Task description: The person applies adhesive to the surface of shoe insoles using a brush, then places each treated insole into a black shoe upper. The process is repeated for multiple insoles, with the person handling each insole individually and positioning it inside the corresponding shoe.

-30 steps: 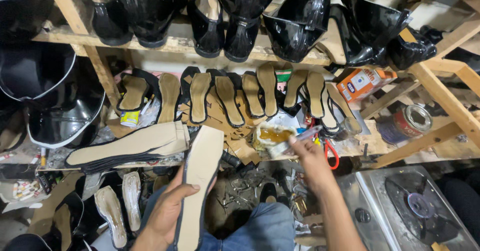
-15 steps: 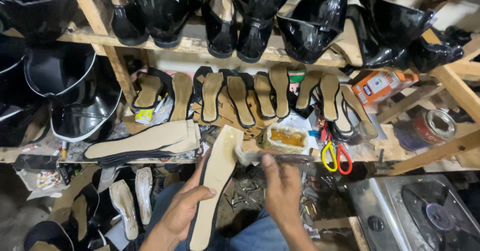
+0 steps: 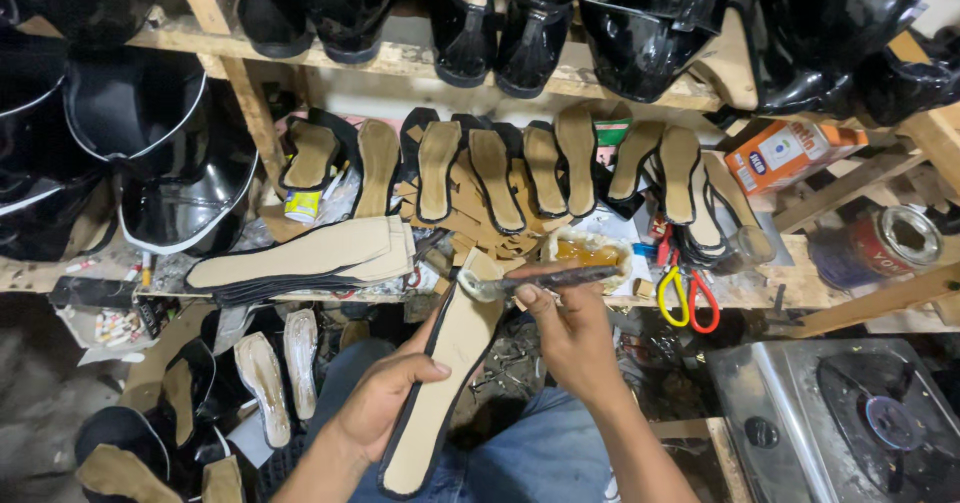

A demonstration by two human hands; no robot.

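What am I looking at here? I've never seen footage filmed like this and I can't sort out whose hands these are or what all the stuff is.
The camera sits on a person's head and looks down, so both hands are that person's own, and the blue jeans are their lap. The left hand holds a long tan shoe insole with a dark edge. The right hand holds a brush, its tip resting on the insole's top end. Just behind the brush is a small open container of amber glue. On the wooden bench lie a row of tan insoles, a flat stack of larger ones, scissors with yellow and red handles, an orange box and a round tin. The shelf above holds glossy black shoes. A gas stove stands at lower right.
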